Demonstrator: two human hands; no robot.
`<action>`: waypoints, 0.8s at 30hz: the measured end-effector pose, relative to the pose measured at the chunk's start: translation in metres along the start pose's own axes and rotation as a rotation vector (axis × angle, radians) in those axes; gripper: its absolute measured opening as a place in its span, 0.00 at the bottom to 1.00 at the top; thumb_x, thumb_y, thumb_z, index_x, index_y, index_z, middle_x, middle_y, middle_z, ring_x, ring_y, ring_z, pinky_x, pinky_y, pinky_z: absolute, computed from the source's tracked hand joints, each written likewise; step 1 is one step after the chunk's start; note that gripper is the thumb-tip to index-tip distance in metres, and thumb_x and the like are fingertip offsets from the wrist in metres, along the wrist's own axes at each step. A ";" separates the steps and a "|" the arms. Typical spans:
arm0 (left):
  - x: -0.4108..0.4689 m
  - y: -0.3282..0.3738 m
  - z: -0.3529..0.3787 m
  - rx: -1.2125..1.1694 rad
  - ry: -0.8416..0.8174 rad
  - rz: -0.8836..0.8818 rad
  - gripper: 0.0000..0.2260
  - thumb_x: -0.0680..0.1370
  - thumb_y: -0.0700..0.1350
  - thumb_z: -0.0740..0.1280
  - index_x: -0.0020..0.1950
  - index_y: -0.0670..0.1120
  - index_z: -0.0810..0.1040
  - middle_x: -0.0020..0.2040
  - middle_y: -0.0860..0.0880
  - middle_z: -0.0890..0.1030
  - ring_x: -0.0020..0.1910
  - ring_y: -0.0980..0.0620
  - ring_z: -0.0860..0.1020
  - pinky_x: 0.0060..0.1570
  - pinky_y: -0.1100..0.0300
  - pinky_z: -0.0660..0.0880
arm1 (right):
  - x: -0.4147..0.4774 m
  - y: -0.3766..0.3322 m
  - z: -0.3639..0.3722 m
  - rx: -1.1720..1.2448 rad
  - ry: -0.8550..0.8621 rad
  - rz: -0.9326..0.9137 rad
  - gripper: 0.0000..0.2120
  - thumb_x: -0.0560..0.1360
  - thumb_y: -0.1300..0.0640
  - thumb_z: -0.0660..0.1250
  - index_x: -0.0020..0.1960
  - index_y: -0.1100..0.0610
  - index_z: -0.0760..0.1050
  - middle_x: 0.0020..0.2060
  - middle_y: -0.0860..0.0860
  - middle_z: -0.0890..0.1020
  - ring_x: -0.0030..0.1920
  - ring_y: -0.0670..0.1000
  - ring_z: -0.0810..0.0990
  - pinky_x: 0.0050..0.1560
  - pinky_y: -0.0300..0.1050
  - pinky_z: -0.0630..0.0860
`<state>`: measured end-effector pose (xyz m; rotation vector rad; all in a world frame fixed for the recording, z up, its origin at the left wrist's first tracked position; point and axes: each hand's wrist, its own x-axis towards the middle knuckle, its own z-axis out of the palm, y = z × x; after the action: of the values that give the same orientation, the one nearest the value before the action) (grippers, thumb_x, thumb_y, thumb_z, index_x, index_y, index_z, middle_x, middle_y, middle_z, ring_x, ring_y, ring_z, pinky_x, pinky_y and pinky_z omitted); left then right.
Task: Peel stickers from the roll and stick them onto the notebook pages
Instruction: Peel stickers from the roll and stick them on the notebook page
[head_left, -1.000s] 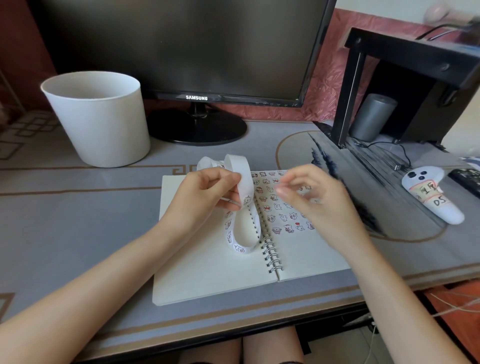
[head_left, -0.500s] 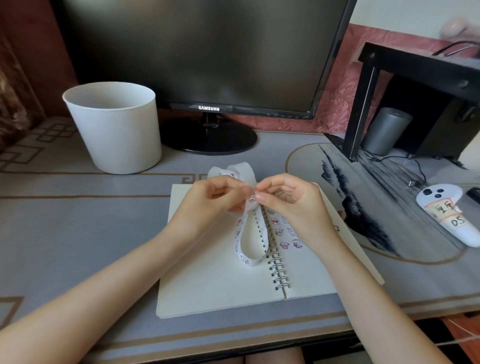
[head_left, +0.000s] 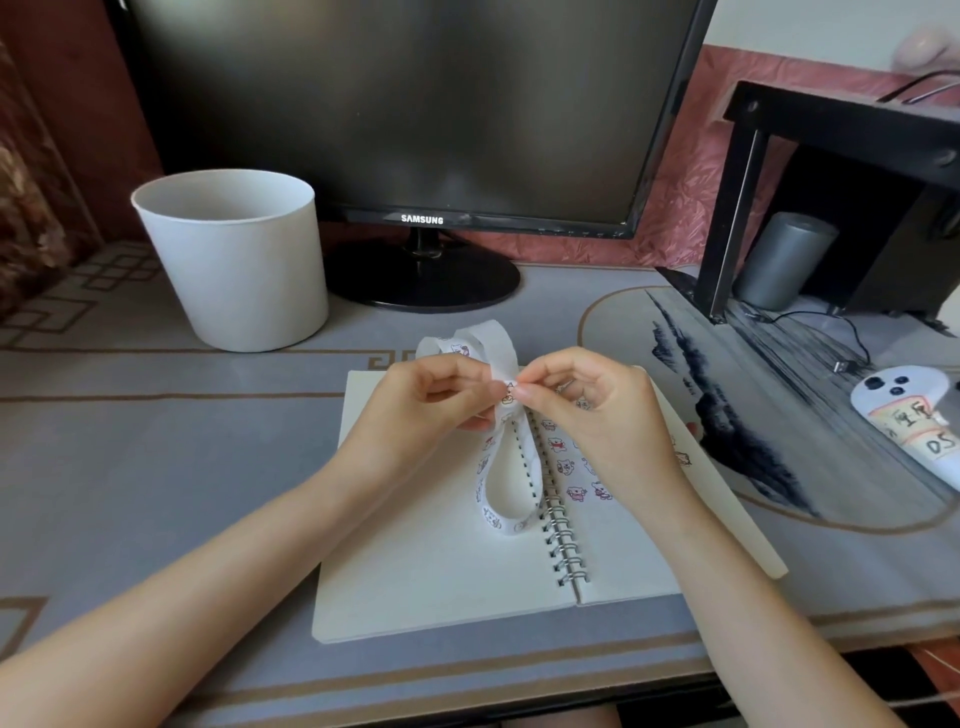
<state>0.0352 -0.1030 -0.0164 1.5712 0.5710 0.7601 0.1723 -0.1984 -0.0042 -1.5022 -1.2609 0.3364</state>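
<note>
The sticker strip (head_left: 505, 415) hangs above the open notebook (head_left: 441, 571) and over its spiral, with its loop running from 12 to 6 o'clock. The left hand (head_left: 431, 405) pinches it from 9 o'clock. The right hand (head_left: 592, 410), equally near at 3 o'clock, pinches the same spot with thumb and forefinger, seemingly at a sticker's edge, its other fingers curled.

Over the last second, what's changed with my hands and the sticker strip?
Your right hand moved left from above the right page to the sticker strip and now pinches it beside your left hand, which kept its grip on the strip throughout. The strip's loop still hangs down onto the open notebook; the white bin and monitor have not moved.
</note>
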 end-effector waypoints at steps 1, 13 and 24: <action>0.000 0.000 0.000 -0.001 -0.002 0.000 0.03 0.74 0.39 0.69 0.41 0.43 0.81 0.33 0.50 0.81 0.34 0.56 0.79 0.43 0.63 0.79 | 0.000 0.000 0.000 0.000 0.000 0.004 0.04 0.70 0.64 0.73 0.42 0.57 0.82 0.37 0.48 0.84 0.39 0.45 0.81 0.49 0.50 0.77; 0.000 -0.001 0.001 0.024 0.009 -0.010 0.02 0.74 0.40 0.70 0.43 0.41 0.82 0.36 0.47 0.82 0.36 0.55 0.80 0.44 0.63 0.79 | 0.000 0.002 -0.001 0.004 -0.011 -0.002 0.03 0.71 0.64 0.73 0.42 0.57 0.82 0.36 0.49 0.84 0.39 0.44 0.81 0.46 0.42 0.77; -0.001 0.001 0.004 0.013 0.052 -0.078 0.07 0.75 0.42 0.69 0.44 0.38 0.83 0.41 0.38 0.83 0.37 0.51 0.81 0.44 0.60 0.81 | -0.002 0.005 0.000 -0.058 -0.057 -0.016 0.03 0.71 0.63 0.72 0.42 0.56 0.80 0.38 0.48 0.83 0.38 0.43 0.78 0.39 0.42 0.72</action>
<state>0.0379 -0.1062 -0.0160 1.5362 0.6727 0.7407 0.1742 -0.1993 -0.0095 -1.5402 -1.3375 0.3368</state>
